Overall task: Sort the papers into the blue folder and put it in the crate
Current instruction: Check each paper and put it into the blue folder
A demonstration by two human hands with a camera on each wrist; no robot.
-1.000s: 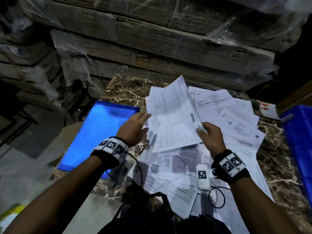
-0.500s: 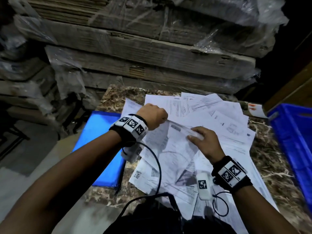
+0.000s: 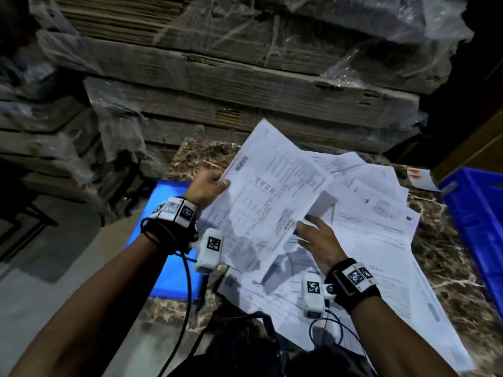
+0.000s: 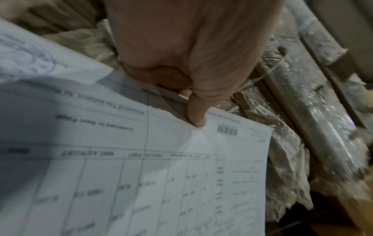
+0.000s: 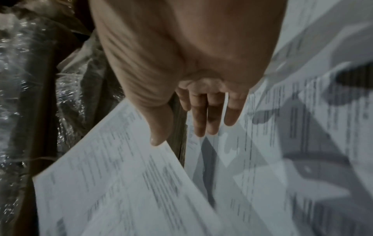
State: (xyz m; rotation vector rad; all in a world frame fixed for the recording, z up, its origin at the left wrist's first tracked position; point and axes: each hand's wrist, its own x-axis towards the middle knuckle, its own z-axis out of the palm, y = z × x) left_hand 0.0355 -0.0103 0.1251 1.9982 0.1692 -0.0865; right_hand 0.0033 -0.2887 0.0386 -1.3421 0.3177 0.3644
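So, quick rundown from where I'm standing:

What changed: half a second back the sheets were down flat on the pile; now the left hand [image 3: 208,185] has swung a small bunch of held sheets [image 3: 269,197] up off the table, tilted on edge.
Left grip: thumb [image 4: 196,111] pinching the top edge of the held sheets, fingers curled behind.
Right hand [image 3: 317,242]: fingers straight and loose, holding nothing, just under the lower corner of the lifted bunch.
Meaning for the task: looks like gathering is underway, nothing filed yet.
Loose papers [image 3: 381,213]: most of them are spread all over the marble table [image 3: 441,248].
Blue folder [image 3: 174,270]: flat at the table's left edge, partly hidden under the left wrist, well short of the crate.
Blue crate [image 3: 479,227]: far right, across the mess.
In the way: wrist cables dangling over the pile, shrink-wrapped cardboard stacks [image 3: 245,85] crowding the back edge.
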